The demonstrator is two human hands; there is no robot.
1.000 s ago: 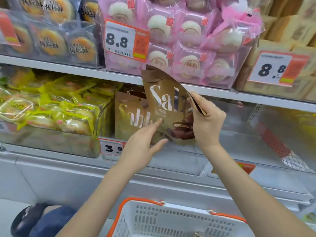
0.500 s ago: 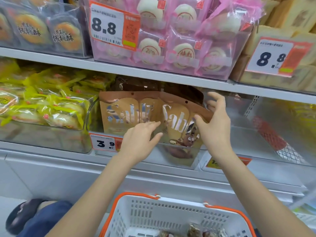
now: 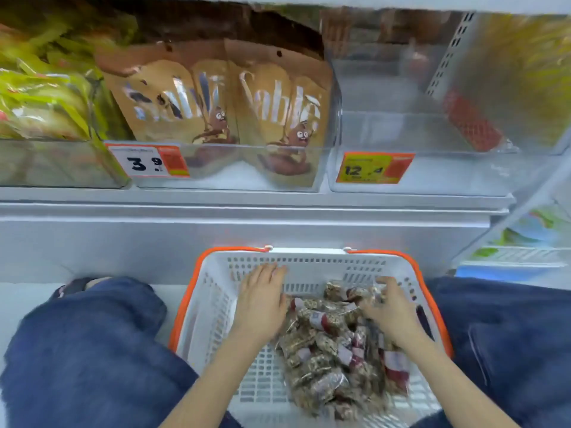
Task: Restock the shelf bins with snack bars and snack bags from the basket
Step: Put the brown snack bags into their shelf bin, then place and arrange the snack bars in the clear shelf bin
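Bars (image 3: 327, 341) in clear wrappers lie heaped in the basket (image 3: 210, 307), and both our hands are down inside it. We see the pile filling the basket's right half, directly under and between our wrists, with red-and-white bands showing on several wrappers. Our left hand (image 3: 261, 304) lies palm down with fingers straight and together, at the left edge of the pile, its fingertips near the basket's far wall; it grips nothing. Our right hand (image 3: 391, 310) rests on top of the heap at its far right, fingers curled down among the bars; whether they have closed on one we cannot tell, since the wrappers blur there. The basket is white with an orange rim and sits on the floor between our knees (image 3: 86, 344), which are in blue denim.

Above and beyond our hands runs the shelf (image 3: 247, 208) with its clear bins. Straight ahead of the left hand, one bin (image 3: 228, 168) holds two brown bags (image 3: 272, 100) standing upright side by side, touching, with pale lettering and a brown cartoon figure on each. A white and orange price tag (image 3: 148, 160) is fixed to the front of this bin at its left. Ahead of the right hand, the next bin (image 3: 432, 137) carries a yellow and orange tag (image 3: 374, 166). Far to the left of our left hand, another bin holds yellow-green packs (image 3: 40, 100), blurred.
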